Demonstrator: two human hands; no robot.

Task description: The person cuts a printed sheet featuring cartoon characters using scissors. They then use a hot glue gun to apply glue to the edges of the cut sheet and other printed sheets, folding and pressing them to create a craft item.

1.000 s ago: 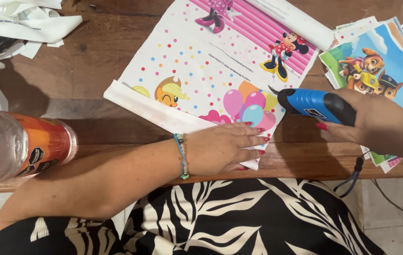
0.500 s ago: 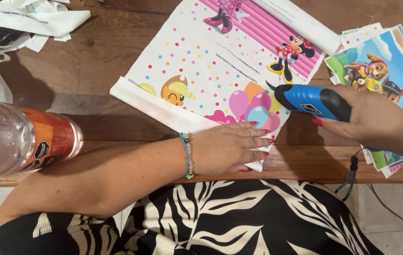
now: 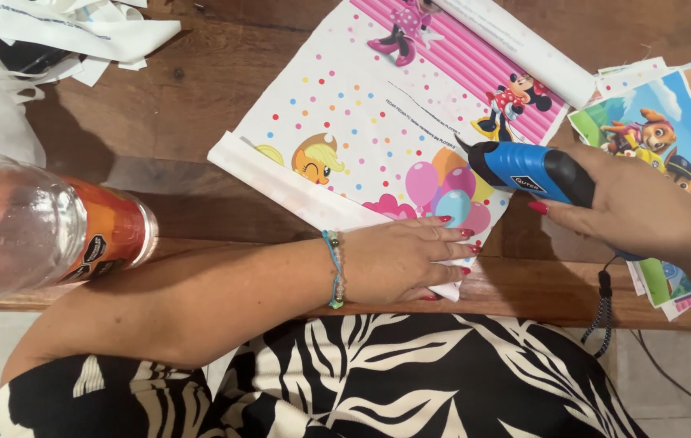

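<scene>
Your left hand [image 3: 398, 264] lies flat and open, pressing the paper sheet [image 3: 378, 122] on the table [image 3: 159, 113]; your right hand [image 3: 633, 211] grips the blue glue gun [image 3: 524, 169].

Lighting: soft, even, moderately bright; no hard glare. Shadows: a dull, diffuse shadow lies on the brown wooden table [image 3: 199, 105] beside the left hand [image 3: 398, 264] and under the right hand [image 3: 637, 207]. Reflections: a pale sheen on the tabletop near the clear plastic bottle with an orange label [image 3: 45, 223]. Focus: the bottle, closest to the lens, is blurred and bulged; the white dotted cartoon-print sheet [image 3: 361, 105] is sharp. Edges: white paper scraps [image 3: 78, 28] at the top left look slightly soft.
</scene>
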